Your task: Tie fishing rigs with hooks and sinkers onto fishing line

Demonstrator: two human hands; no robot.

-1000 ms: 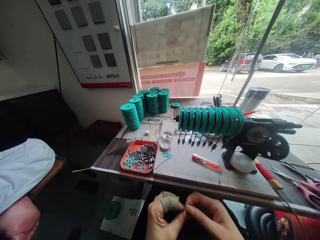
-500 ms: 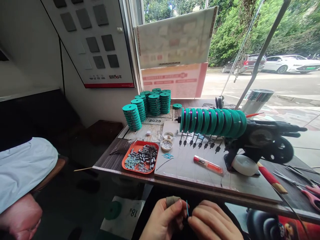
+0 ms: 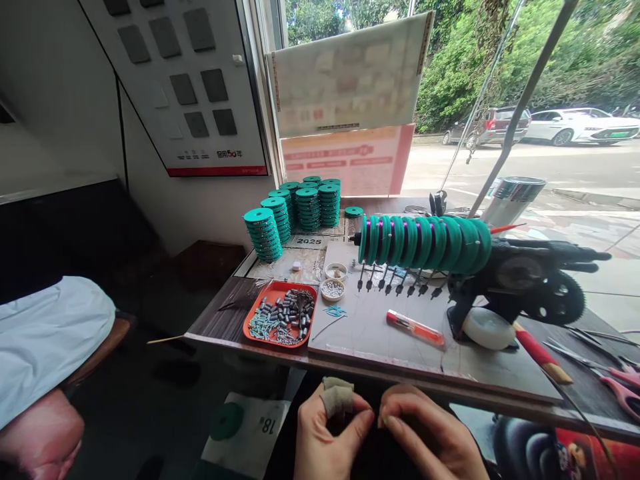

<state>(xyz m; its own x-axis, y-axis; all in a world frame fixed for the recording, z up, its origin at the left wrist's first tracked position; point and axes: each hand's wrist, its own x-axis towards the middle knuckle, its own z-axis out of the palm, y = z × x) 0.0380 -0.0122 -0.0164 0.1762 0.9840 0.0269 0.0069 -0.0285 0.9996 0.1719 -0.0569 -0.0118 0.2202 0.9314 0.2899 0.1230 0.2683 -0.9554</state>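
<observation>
My left hand is in front of the board's near edge, low in the view. Beige tape wraps two of its fingers, and thumb and forefinger are pinched together. Close by on its right, my right hand has its fingertips pressed together too. A small gap separates the two pinches; whatever they hold is too small or hidden to make out. Nearest on the work surface are an orange tray of dark metal weights and light blue pieces, a few loose blue strips and a red-capped clear tube.
Green discs fill the shaft of a black winding device. Stacks of green spools stand behind the tray, near a cup of small beads. Scissors lie at right. Another person's white-clothed leg is at left.
My left hand has turned, bringing the taped fingers up and into view. The thin blue strip that showed between my hands is no longer visible. The right hand's fingers have bunched together.
</observation>
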